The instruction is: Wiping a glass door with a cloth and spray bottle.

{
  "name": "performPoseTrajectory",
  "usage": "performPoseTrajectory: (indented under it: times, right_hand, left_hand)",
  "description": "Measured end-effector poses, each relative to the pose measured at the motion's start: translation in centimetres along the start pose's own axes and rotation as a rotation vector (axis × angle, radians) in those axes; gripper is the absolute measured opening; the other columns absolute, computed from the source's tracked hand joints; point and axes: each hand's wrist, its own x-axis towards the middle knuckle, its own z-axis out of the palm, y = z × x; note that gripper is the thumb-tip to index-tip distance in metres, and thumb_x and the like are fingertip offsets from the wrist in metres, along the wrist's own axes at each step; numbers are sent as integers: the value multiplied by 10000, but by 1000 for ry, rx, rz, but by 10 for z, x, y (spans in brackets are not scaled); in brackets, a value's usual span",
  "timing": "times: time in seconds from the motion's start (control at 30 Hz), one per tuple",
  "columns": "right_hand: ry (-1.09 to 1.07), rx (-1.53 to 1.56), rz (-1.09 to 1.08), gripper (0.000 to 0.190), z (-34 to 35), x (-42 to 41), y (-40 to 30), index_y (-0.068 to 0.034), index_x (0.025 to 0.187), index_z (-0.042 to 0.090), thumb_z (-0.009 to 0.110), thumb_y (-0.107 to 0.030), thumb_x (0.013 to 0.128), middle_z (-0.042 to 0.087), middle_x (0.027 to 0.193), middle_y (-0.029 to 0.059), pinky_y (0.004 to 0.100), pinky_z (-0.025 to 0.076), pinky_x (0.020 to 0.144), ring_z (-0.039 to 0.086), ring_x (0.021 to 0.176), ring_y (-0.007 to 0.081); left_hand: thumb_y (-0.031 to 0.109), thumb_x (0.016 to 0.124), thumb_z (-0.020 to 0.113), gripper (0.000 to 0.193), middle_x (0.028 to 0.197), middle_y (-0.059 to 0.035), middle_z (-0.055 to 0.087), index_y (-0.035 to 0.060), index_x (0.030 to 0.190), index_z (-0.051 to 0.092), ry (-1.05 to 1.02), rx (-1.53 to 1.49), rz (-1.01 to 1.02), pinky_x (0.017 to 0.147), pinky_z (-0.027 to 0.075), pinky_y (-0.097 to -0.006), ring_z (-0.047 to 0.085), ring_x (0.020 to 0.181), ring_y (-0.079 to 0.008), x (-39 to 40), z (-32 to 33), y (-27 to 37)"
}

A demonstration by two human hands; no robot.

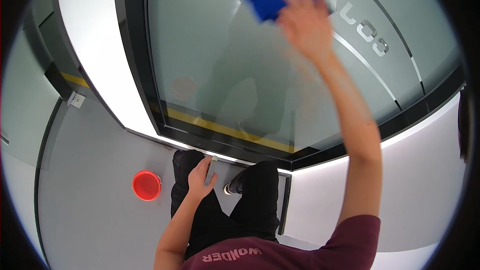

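My right hand (305, 20) is raised high on the glass panel (225, 37), its fingers spread over a blue cloth (266, 0) that lies against the pane. Motion blurs both hand and cloth. Low by my thigh, my left hand (200, 180) is closed around a small flat grey object (210, 170) with a pale green tip; its exact kind cannot be told. The pane carries pale lettering and curved stripes, and my reflection shows in it.
A red bucket (146, 185) stands on the grey floor (97, 165) left of my legs. A black frame (225, 150) borders the glass, with a bright white panel (90, 37) to its left. A white curved wall (322, 195) rises at the right.
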Motion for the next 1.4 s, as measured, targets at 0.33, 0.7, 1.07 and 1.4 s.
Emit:
performPoseTrajectory:
  times: [0.33,0.7,1.07,1.4]
  right_hand:
    - [154,-231,854,612,-126,62,182,39,1460,320,290,-401,1036,233,1540,306,605,165,1143,150,1459,445]
    - [-159,-2,246,174,26,-72,-59,-147,963,655,562,-255,862,462,1462,27,621,283,1061,384,1347,317]
    - [-443,456,-263,271,98,-188,-147,-134,1150,686,548,-208,928,412,1511,-81,370,287,1165,360,1397,119]
    - [-17,-129,52,115,-46,-62,88,-149,877,676,643,-226,799,555,1367,-16,592,272,1078,443,1320,281]
  left_hand:
    - [81,736,653,513,1132,-161,638,52,1236,539,-109,60,5,809,522,-400,638,981,-372,1,12,6]
    - [100,742,666,501,1119,-168,638,43,1225,547,-109,32,41,810,520,-407,630,967,-388,2,14,3]
    - [87,773,629,459,1100,-174,648,36,1225,565,-36,-42,21,828,521,-374,648,973,-362,-7,6,-1]
    - [38,785,586,435,996,-106,663,51,1220,591,-11,-134,-150,755,522,-322,662,785,-223,1,-1,-21]
